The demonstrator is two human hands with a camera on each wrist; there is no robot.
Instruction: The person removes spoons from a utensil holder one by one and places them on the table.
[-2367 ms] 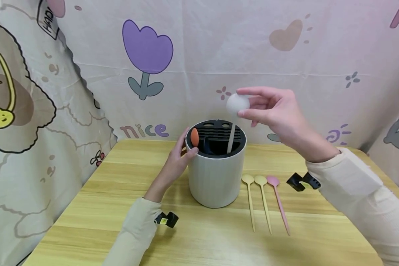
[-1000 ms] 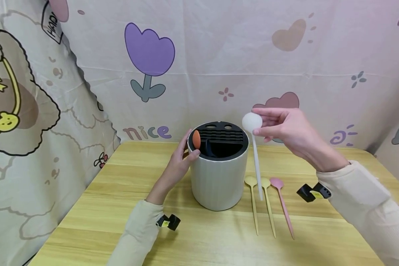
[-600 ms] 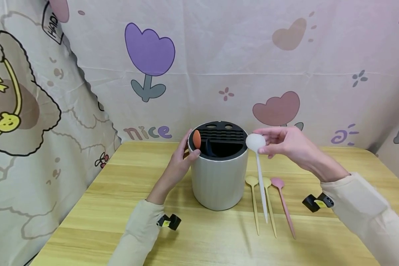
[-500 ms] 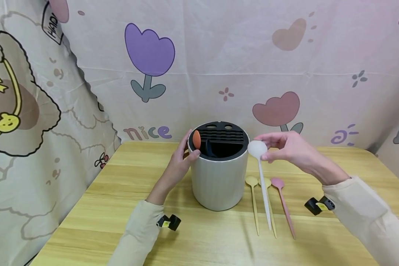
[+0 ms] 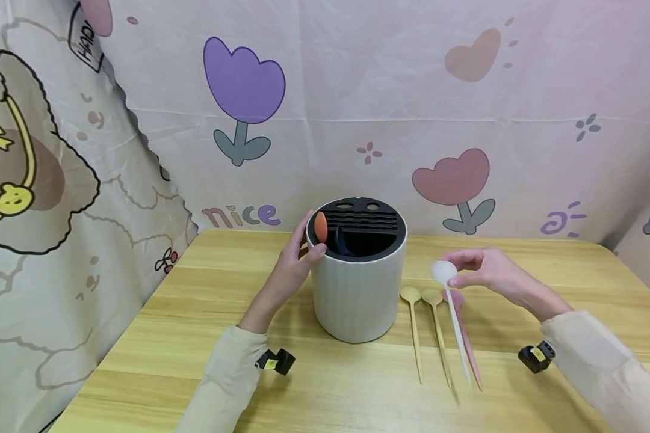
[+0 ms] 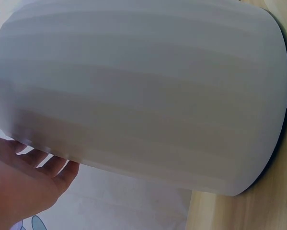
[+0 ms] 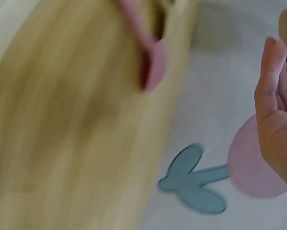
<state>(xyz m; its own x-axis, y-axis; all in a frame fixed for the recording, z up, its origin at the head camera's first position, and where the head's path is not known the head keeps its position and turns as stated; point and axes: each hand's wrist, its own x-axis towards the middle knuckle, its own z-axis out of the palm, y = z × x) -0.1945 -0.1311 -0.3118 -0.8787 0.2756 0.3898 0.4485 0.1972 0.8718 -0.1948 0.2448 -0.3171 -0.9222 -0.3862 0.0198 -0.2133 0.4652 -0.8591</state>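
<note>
While the left hand (image 5: pixel 292 260) grips the container (image 5: pixel 355 300) at nine o'clock, the right hand (image 5: pixel 490 273) has lowered the white spoon (image 5: pixel 454 313), pinched by its head, to four o'clock above the pink spoon (image 5: pixel 470 349), seemingly well out of the container.

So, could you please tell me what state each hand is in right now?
Left hand: closed round the upper side of the white container.
Right hand: closed, pinching the white spoon by its head.
</note>
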